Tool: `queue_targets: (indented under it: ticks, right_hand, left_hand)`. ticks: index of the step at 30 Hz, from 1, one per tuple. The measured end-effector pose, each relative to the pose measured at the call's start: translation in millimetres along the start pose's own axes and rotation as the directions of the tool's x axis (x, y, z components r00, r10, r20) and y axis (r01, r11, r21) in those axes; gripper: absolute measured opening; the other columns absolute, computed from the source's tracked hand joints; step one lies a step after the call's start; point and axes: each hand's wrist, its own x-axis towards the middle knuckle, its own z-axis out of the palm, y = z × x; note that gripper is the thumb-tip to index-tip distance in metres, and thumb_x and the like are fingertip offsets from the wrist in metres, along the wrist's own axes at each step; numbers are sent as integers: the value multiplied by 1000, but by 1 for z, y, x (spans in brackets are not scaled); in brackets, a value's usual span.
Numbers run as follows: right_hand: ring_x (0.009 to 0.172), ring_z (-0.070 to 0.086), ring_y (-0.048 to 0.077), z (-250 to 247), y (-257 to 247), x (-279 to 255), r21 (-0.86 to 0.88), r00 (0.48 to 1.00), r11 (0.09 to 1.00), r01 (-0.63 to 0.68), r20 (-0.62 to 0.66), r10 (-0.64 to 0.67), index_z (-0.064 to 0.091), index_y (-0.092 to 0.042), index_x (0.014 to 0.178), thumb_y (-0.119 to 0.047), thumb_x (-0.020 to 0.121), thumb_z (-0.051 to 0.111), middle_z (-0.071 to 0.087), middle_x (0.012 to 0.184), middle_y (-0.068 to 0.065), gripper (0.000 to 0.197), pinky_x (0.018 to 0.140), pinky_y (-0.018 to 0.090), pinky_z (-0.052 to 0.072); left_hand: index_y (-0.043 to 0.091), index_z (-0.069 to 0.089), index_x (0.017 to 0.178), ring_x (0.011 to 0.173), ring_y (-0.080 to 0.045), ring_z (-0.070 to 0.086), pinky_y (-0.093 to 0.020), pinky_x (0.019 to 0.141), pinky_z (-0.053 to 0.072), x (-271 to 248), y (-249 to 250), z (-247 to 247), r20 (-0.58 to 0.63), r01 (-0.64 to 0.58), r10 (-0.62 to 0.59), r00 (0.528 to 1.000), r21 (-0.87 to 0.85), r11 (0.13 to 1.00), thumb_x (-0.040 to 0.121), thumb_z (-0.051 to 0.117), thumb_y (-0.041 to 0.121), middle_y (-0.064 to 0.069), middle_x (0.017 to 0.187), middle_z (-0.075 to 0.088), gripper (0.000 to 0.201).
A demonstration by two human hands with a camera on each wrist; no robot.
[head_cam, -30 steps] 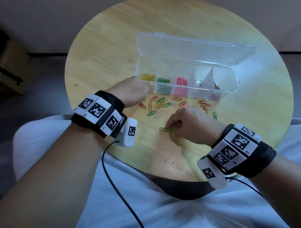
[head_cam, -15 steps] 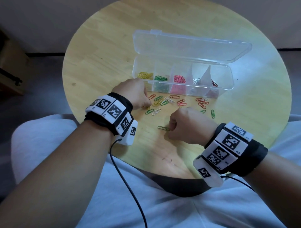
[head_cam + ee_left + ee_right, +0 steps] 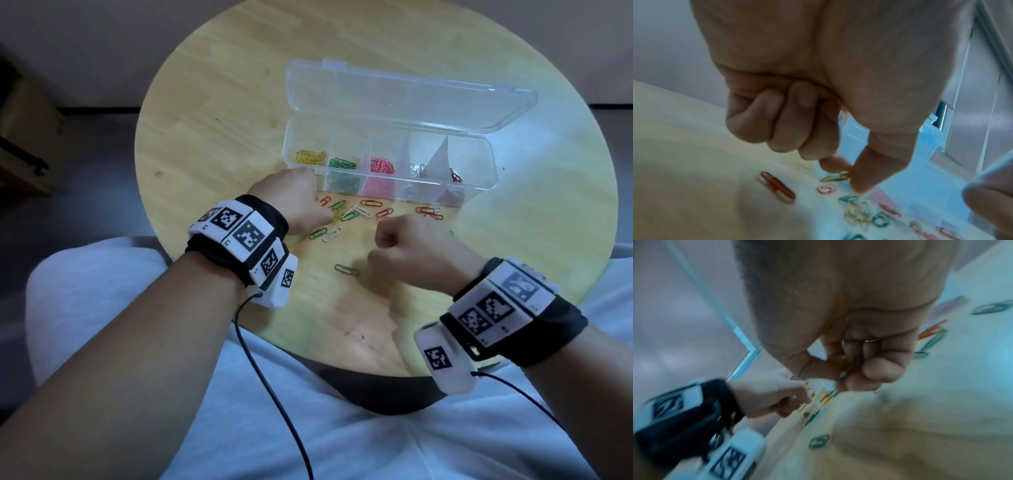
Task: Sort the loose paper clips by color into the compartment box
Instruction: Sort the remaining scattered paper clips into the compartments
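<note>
On the round table (image 3: 212,113) we see our left hand (image 3: 291,198) pinching a yellow clip (image 3: 835,178) between forefinger and thumb, beside a scatter of about fifteen loose clips (image 3: 356,214) lying just in front of the box (image 3: 479,161). Its five compartments hold, in turn, yellow, green, pink, silver and red clips. Our right hand (image 3: 411,255) is clenched round a few gathered clips (image 3: 844,363); one green clip (image 3: 346,270) lies apart.
</note>
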Motion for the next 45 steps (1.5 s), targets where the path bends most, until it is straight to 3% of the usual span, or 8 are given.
queue_targets:
  ticks: [5,9,14,21,31,37,42,45]
  right_hand:
    - [41,22,13,-9,8,4,635,989,759,-146,83,121,32,-19,44,7,74,31,35,49,6,40,45,16,14]
    - [40,18,10,-9,0,11,778,994,619,-111,102,49,35,-17,62,3,61,31,38,52,7,21,44,15,13]
    - [45,43,6,-6,-19,34,288,985,953,90,-165,-43,64,-20,77,-13,83,57,53,60,-7,12,44,20,33]
    - [67,54,12,-3,-30,54,-192,985,979,64,-148,-93,73,-32,93,-32,75,78,54,71,-10,19,51,21,36]
    - [48,55,0,-11,-6,39,178,976,982,68,-217,-28,78,-21,87,-26,84,72,59,50,-18,8,43,11,38]
    - [47,18,13,-14,13,23,755,994,651,-82,16,107,69,-9,80,-17,84,70,28,52,-6,9,44,24,15]
    - [47,13,13,-12,12,12,919,965,299,-257,263,22,35,-18,62,-19,72,37,24,59,-2,10,45,25,7]
    - [44,12,13,-7,13,14,919,957,276,-282,288,18,29,-21,59,-25,82,36,23,55,-3,24,44,24,6]
  left_hand:
    - [13,47,70,72,-22,44,-35,60,35,-9,10,-9,-17,-216,219,976,-255,943,93,38,25,-8,77,50,28]
    - [13,52,83,62,-15,45,-34,64,44,-12,8,-14,-53,-211,214,975,-507,836,99,37,7,0,72,49,23]
    - [14,41,80,48,-12,30,-24,42,25,-16,1,-23,-136,-228,184,973,-637,737,93,34,6,1,57,37,17]
    - [26,46,86,49,-19,31,-27,44,28,-15,-6,-27,-103,-227,206,973,-570,789,90,30,2,-13,68,43,29]
    - [24,69,89,71,-5,55,-23,60,38,-11,-13,-20,-53,-166,158,986,-237,957,92,59,26,14,68,56,10]
    - [24,70,80,74,-9,57,-26,66,40,-5,-12,-8,7,15,-15,1000,-33,999,79,74,31,15,72,58,8]
    - [21,71,75,81,-19,65,-31,71,52,-6,-6,-6,16,68,-69,998,34,997,74,71,24,7,75,68,3]
    - [16,74,82,82,-22,67,-36,75,56,-8,-4,-6,15,78,-78,997,36,996,73,65,26,-2,82,72,16]
